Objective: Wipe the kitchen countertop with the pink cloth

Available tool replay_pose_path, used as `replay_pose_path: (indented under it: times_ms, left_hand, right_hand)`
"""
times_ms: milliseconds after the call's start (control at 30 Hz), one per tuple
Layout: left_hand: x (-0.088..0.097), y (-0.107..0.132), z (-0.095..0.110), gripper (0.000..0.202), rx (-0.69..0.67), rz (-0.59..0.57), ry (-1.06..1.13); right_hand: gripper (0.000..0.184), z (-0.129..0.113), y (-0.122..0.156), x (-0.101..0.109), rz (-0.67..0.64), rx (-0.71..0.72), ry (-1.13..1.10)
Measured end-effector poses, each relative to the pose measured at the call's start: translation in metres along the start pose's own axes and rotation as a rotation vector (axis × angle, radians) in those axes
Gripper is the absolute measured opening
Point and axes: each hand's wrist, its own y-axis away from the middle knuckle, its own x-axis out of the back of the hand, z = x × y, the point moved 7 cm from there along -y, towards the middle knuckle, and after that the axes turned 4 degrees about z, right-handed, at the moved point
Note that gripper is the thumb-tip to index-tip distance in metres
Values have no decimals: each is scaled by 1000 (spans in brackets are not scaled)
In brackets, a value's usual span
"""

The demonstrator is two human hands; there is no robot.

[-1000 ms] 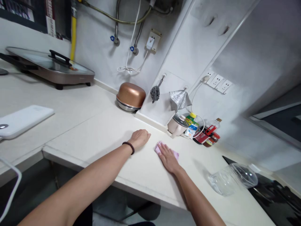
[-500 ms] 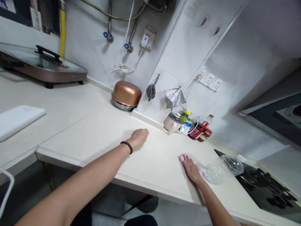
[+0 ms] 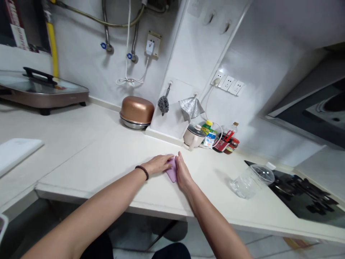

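Note:
A small folded purple cloth [image 3: 171, 172] stands on the pale countertop between my two hands. Bent fingers of my left hand [image 3: 159, 164], with a dark bead bracelet on its wrist, grip the cloth's upper left side. On the other side is my right hand [image 3: 183, 172], turned on its edge with fingers stretched out and the palm against the cloth. Part of the cloth is hidden by the fingers. To the right, a large clear plastic bottle [image 3: 249, 181] with a white cap lies tilted over the edge of the black gas stove [image 3: 309, 194].
Along the wall stand a copper-coloured bowl [image 3: 138, 109], a small pot with a lid [image 3: 194, 136] and several sauce bottles and packets. A steel scrubber [image 3: 163, 104] and a silver cloth [image 3: 191, 107] hang above. Farther left are an electric pan [image 3: 44, 95] and a white board [image 3: 17, 153].
My right hand has slid left along the counter with the cloth, away from the bottle, to meet my left hand. The left fingers have taken hold of the cloth. The view has shifted right.

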Motion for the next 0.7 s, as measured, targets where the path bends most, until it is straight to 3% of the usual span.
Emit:
replay_pose_path:
  times_ms: [67,133,200,267,333,400,500,600,700]
  left_hand:
    - [2,-1,-4,38,66,1,-99]
    - [5,-2,-10,33,164,18,-233]
    - [12,-2,-16,37,269,60,-352]
    - [17,-2,-22,40,346,91,-422]
    - [17,-1,-26,40,392,96,-446]
    - [14,-1,-26,36,400,94,-441]
    - [6,-3,-23,29,371,71,-405]
    - [5,-5,-23,28,340,34,-330]
    - [15,-3,-35,28,384,1,-267]
  right_hand:
    - [80,-6,10,34,111,-12,-54]
    - [71,-12,24,92,259,11,-32]
    - [59,-15,42,169,480,41,7]
    - [60,-14,68,255,785,56,54]
    - [68,-8,97,330,1073,19,144]
    - [87,-4,115,383,1249,-19,305]
    - [116,-1,113,417,1279,-31,524]
    - [125,-4,88,416,1210,28,615]
    - [122,-6,66,410,1228,4,574]
